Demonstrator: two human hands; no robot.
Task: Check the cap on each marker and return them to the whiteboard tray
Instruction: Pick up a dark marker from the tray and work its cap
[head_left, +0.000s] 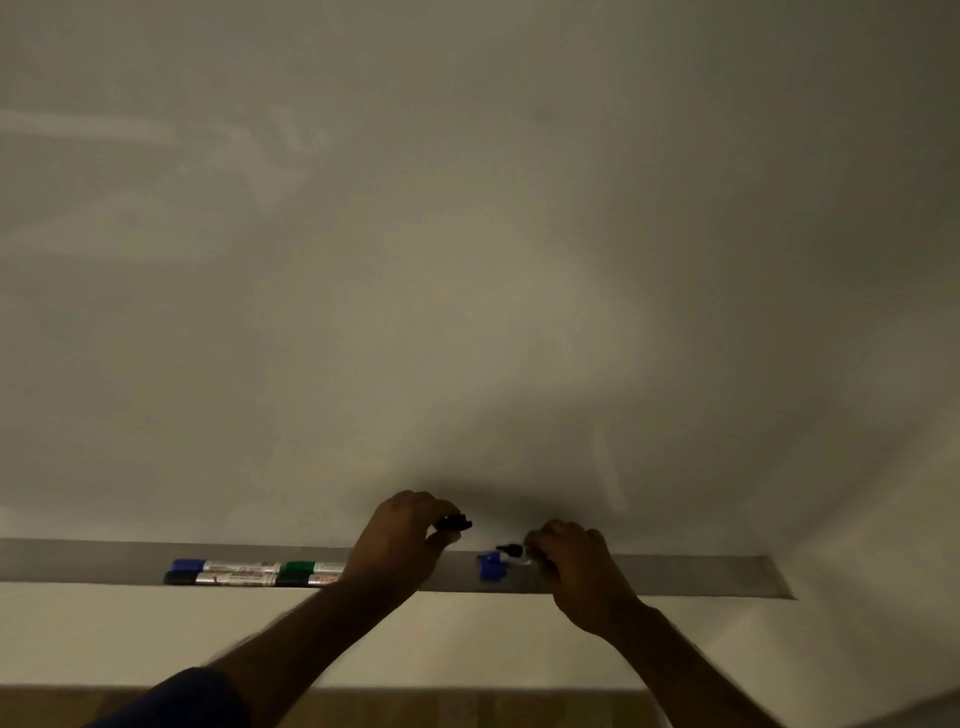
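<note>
Markers: I have one black-tipped marker uncapped in my right hand, grip closed around its barrel above the grey whiteboard tray. My left hand pinches its small black cap. Misaligned, I judge the cap could slip and fall.

Two bare forearms come into the picture from the bottom edge, each one ending in a bare hand. The left hand and the right hand wear no gloves, and no rings or watch can be made out in the dim light. At the lower left, a dark blue sleeve covers the left upper arm; its edge is blurred.
</note>
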